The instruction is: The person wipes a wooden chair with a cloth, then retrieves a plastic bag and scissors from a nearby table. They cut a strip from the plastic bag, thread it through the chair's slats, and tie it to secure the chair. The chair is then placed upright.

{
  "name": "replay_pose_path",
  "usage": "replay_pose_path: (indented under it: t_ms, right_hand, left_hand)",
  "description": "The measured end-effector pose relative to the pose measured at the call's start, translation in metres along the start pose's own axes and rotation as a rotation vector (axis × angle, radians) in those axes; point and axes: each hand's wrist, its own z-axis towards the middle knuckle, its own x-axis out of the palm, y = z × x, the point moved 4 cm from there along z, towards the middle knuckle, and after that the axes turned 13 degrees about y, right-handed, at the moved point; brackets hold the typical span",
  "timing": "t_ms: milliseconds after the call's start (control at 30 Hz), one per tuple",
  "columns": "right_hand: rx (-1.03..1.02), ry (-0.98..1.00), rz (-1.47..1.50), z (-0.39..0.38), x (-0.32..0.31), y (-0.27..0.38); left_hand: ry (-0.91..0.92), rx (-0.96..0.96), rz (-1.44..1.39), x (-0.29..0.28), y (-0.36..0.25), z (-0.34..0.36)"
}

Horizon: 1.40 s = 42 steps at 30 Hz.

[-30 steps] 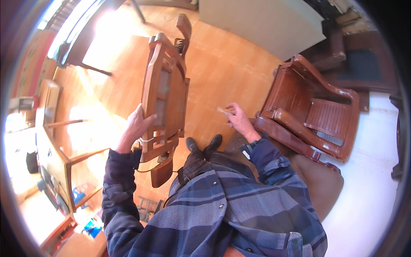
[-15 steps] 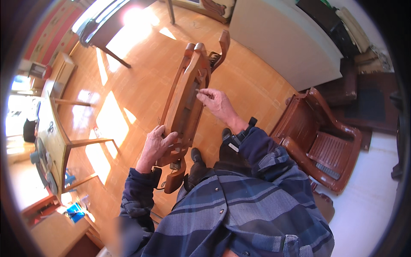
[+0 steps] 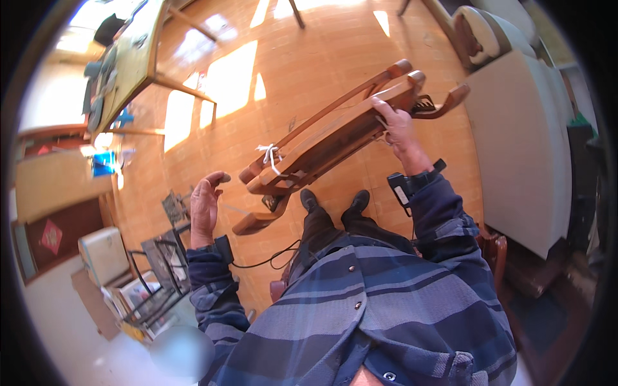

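A reddish-brown folded wooden chair (image 3: 338, 140) slants across the middle, above the floor and past my feet, its far end up to the right. My right hand (image 3: 400, 132) grips its long edge near that end, thumb on top and fingers partly hidden below. A white cord (image 3: 271, 156) is looped and knotted round the bars at the lower left end. To the left of that end, apart from the wood, is my left hand (image 3: 207, 202), fingers bent and spread with nothing visible in them. Dark metal fittings (image 3: 425, 105) show beside a curved arm piece (image 3: 450, 100).
A wooden-legged table (image 3: 138, 67) stands at the far left. A black metal-framed rack (image 3: 161, 270) is near my left arm. At the right is a large pale panel-like piece (image 3: 521, 148). A black cable (image 3: 264, 266) hangs beside my left leg.
The view has turned left. The chair now slants further to the right. My left hand has come off its near end, and my right hand now grips nearer the far end. The white cord is now visible.
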Motion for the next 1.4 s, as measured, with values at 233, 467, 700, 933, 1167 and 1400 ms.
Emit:
replay_pose_path:
  t_ms: [233,467,700,933,1167,1400]
  right_hand:
    - [-0.003,0.050,0.011,-0.004,0.013,0.012]
    - [-0.011,0.060,-0.005,0.008,0.003,-0.006]
    - [-0.118,0.030,0.012,0.012,0.003,-0.010]
    - [-0.165,0.052,0.141,0.009,0.015,-0.019]
    - [-0.076,0.109,-0.032,-0.018,-0.002,-0.007]
    - [0.161,0.409,-0.074,-0.042,-0.040,0.026]
  left_hand:
    - [-0.522,-0.095,-0.164,-0.048,0.043,-0.088]
    - [-0.835,0.238,-0.110,0.022,-0.074,-0.119]
    - [0.002,0.181,0.188,0.281,-0.138,0.044]
    - [0.399,0.079,0.669,0.315,-0.138,0.172]
    - [0.725,-0.314,0.931,0.274,-0.090,0.308]
    - [0.967,-0.365,0.662,0.310,-0.004,0.367]
